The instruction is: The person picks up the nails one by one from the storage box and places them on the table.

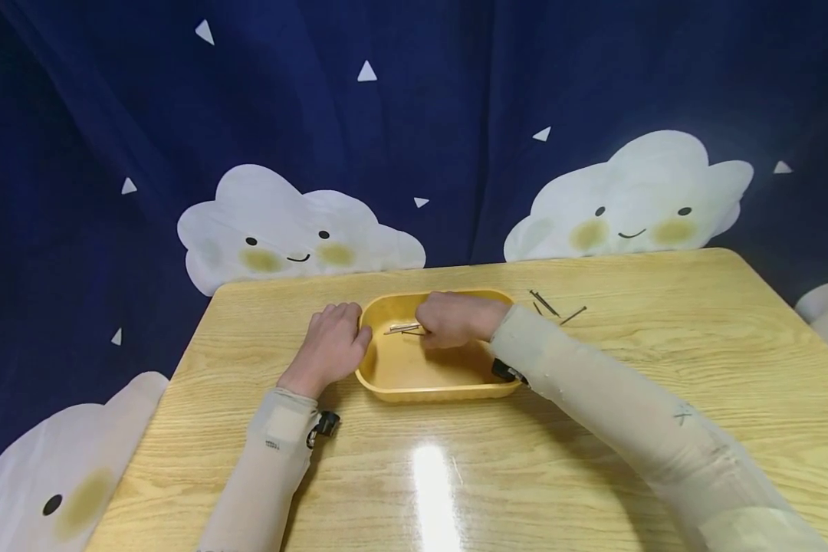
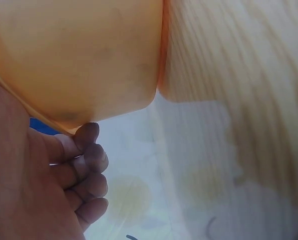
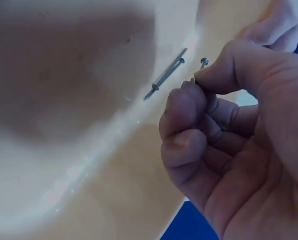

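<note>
A yellow plastic basin [image 1: 428,394] stands on the wooden table. At its left end my left hand [image 1: 331,345] grips the rim, fingers curled along the outside, as the basin wall [image 2: 84,55] in the left wrist view also shows. My right hand [image 1: 455,318] is inside the basin. Its thumb and index finger pinch a nail [image 3: 204,62], whose head sticks out from the fingertips. Close by, two loose nails [image 3: 164,75] lie side by side on the basin floor; the head view shows these nails [image 1: 396,329] left of my right hand.
On the table [image 1: 662,368], right of the basin's far corner, lie several more nails [image 1: 545,303], one set apart as a slanting nail [image 1: 573,315]. A dark blue curtain [image 1: 448,115] with cloud prints hangs behind the table's back edge.
</note>
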`<action>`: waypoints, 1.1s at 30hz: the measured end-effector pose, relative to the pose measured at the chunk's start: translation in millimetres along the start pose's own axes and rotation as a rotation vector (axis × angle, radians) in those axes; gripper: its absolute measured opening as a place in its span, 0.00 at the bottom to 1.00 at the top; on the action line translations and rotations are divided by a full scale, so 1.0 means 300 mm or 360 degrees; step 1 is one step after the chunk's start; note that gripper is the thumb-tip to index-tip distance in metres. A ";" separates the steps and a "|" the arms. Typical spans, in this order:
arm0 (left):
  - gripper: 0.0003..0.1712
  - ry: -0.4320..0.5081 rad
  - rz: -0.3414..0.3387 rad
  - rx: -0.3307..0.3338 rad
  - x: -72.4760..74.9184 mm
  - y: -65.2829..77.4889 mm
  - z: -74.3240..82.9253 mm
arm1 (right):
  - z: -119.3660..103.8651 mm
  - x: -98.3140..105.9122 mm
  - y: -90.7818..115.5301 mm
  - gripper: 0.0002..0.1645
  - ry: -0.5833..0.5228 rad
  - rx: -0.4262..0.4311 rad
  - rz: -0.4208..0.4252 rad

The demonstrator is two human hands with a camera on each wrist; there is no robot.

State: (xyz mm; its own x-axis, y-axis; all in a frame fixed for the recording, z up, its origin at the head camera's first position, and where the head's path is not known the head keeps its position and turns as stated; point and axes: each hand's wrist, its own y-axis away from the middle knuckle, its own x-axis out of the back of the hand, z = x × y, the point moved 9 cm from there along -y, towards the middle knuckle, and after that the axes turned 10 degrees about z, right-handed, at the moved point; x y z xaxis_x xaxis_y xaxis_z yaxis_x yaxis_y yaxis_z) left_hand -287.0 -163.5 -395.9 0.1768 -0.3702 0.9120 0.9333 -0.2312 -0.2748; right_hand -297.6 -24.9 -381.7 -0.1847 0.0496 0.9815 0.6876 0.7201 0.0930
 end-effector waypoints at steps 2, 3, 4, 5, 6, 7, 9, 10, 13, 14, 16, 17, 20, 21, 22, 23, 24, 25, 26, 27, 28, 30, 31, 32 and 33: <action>0.12 -0.0002 0.0001 -0.0001 -0.001 0.000 0.002 | 0.001 0.008 0.004 0.22 0.0006 -0.0001 0.0001; 0.12 -0.0001 0.0001 -0.0001 -0.001 0.000 0.002 | 0.001 0.012 0.006 0.21 0.0005 -0.0006 -0.0002; 0.12 -0.0005 0.0004 -0.0004 -0.002 -0.001 0.002 | 0.001 0.015 0.007 0.21 0.0004 -0.0009 -0.0009; 0.12 -0.0007 0.0007 -0.0008 -0.001 -0.001 0.003 | 0.000 0.018 0.009 0.21 0.0007 -0.0006 -0.0010; 0.12 -0.0010 0.0011 -0.0012 -0.001 -0.001 0.004 | -0.001 0.021 0.010 0.21 0.0003 -0.0001 -0.0013; 0.12 -0.0011 0.0013 -0.0016 0.000 -0.001 0.005 | -0.001 0.023 0.012 0.21 -0.0005 0.0002 -0.0020; 0.12 -0.0016 0.0018 -0.0019 0.000 -0.001 0.006 | -0.004 0.026 0.015 0.22 -0.0024 0.0015 -0.0034; 0.12 -0.0018 0.0020 -0.0021 0.000 -0.001 0.005 | -0.004 0.028 0.017 0.22 -0.0034 0.0022 -0.0039; 0.12 -0.0017 0.0021 -0.0019 0.000 0.001 0.005 | -0.007 0.036 0.023 0.22 -0.0061 0.0050 -0.0045; 0.12 -0.0016 0.0022 -0.0018 -0.001 0.001 0.005 | -0.008 0.040 0.025 0.22 -0.0067 0.0058 -0.0046; 0.12 -0.0015 0.0023 -0.0017 0.000 0.002 0.006 | -0.009 0.049 0.029 0.22 -0.0068 0.0072 -0.0039; 0.12 -0.0014 0.0022 -0.0017 0.001 0.002 0.006 | -0.010 0.054 0.031 0.22 -0.0070 0.0080 -0.0034; 0.13 -0.0012 0.0019 -0.0014 0.001 0.002 0.007 | -0.010 0.068 0.039 0.22 -0.0084 0.0086 -0.0022; 0.13 -0.0014 0.0018 -0.0015 0.000 0.002 0.007 | -0.010 0.072 0.041 0.21 -0.0088 0.0086 -0.0018; 0.12 -0.0014 0.0016 -0.0014 0.000 0.003 0.007 | -0.009 0.076 0.043 0.21 -0.0094 0.0080 -0.0016; 0.12 -0.0015 0.0016 -0.0014 0.001 0.003 0.008 | -0.009 0.079 0.046 0.21 -0.0099 0.0077 -0.0011; 0.12 -0.0017 0.0017 -0.0015 0.001 0.003 0.008 | -0.009 0.082 0.048 0.20 -0.0102 0.0073 -0.0006; 0.12 -0.0019 0.0018 -0.0015 0.002 0.003 0.009 | -0.008 0.085 0.051 0.19 -0.0102 0.0068 -0.0002; 0.13 -0.0019 0.0018 -0.0015 0.003 0.003 0.009 | -0.008 0.087 0.053 0.19 -0.0104 0.0065 0.0003; 0.13 -0.0019 0.0017 -0.0014 0.004 0.004 0.010 | -0.008 0.090 0.056 0.18 -0.0102 0.0063 0.0008; 0.13 -0.0018 0.0015 -0.0012 0.004 0.004 0.010 | -0.009 0.093 0.059 0.16 -0.0104 0.0060 0.0013; 0.13 -0.0017 0.0012 -0.0010 0.004 0.004 0.011 | -0.009 0.097 0.065 0.14 -0.0106 0.0058 0.0021; 0.13 -0.0016 0.0011 -0.0009 0.004 0.004 0.011 | -0.009 0.099 0.067 0.13 -0.0104 0.0058 0.0028; 0.13 -0.0015 0.0010 -0.0008 0.004 0.004 0.011 | -0.009 0.102 0.070 0.12 -0.0104 0.0060 0.0035; 0.13 -0.0016 0.0010 -0.0007 0.004 0.004 0.011 | -0.009 0.104 0.072 0.12 -0.0103 0.0063 0.0043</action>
State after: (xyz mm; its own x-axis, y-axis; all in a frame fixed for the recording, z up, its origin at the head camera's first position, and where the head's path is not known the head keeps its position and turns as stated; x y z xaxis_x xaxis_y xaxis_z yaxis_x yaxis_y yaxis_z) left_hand -284.5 -161.3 -394.1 0.1858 -0.3627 0.9132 0.9308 -0.2328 -0.2818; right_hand -286.7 -9.7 -348.6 -0.2123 0.1133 0.9706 0.6649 0.7447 0.0585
